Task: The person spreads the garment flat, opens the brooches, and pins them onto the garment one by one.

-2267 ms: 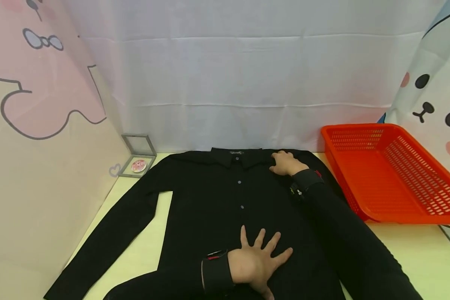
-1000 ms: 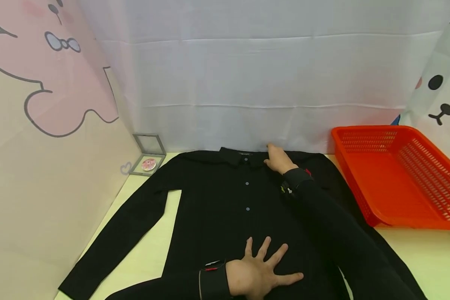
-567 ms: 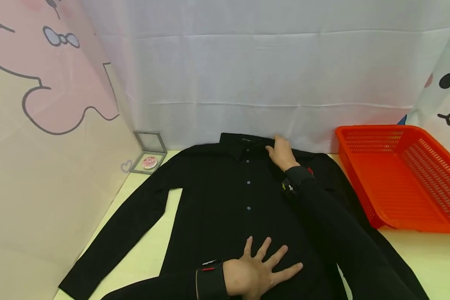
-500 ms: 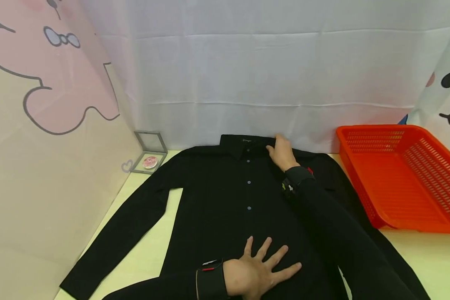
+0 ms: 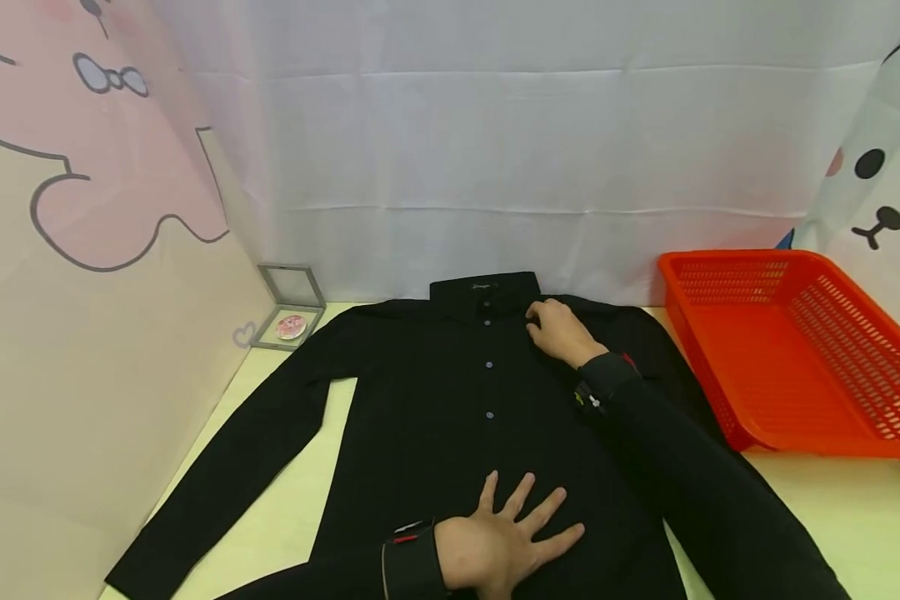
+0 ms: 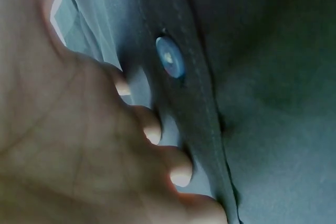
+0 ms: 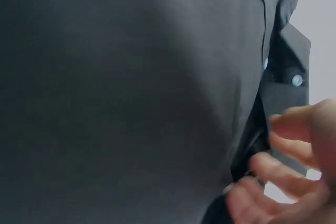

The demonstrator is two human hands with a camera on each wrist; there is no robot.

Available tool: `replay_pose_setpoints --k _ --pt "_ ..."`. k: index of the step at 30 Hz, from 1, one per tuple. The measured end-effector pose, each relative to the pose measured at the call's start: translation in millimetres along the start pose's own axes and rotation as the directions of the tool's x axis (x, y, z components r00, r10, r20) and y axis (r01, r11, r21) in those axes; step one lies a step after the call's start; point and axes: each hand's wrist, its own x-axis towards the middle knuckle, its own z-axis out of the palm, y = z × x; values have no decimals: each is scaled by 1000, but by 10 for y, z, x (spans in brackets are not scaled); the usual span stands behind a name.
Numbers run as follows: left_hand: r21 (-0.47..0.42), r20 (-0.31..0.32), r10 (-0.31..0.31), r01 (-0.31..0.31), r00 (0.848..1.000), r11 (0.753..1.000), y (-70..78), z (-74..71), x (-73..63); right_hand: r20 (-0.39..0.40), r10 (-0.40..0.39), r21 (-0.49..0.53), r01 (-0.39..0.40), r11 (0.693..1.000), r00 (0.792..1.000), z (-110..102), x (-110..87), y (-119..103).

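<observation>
A black button-up shirt [image 5: 412, 400] lies spread face up, its collar [image 5: 521, 285] at the far end. My left hand [image 5: 498, 537] rests flat on the lower front with fingers spread. In the left wrist view its fingertips lie by the placket, near a button [image 6: 170, 57]. My right hand [image 5: 562, 332] is beside the collar's right side, fingers loosely bent. The right wrist view shows those fingers [image 7: 283, 174] blurred, next to the collar [image 7: 286, 98], with nothing plainly pinched. The shirt's left-lying sleeve [image 5: 225, 475] stretches toward the near left; my right arm partly covers the other sleeve.
An orange-red plastic basket [image 5: 787, 367] stands at the right, close beside the shirt. At the back left sits an open grey-framed case [image 5: 288, 275] with a round pink item [image 5: 291, 327] in it. White curtain [image 5: 435, 167] closes off the back of the pale yellow table [image 5: 270, 508].
My right hand has come off the collar's top edge and moved slightly nearer. The collar's right side now stands turned up. The left hand stays on the shirt front.
</observation>
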Motion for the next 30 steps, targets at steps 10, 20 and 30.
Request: replay_pose_setpoints --k 10,20,30 --pt "-52 -24 24 -25 999 998 -57 31 -38 138 67 -118 -51 992 988 -200 -679 -1" --pt "-85 -37 -16 13 999 996 -4 10 -83 237 423 -223 -375 900 874 -408 -1202 97" --pt "16 -5 -39 39 999 999 -29 91 -219 181 465 -108 -452 885 867 -529 -1162 348"
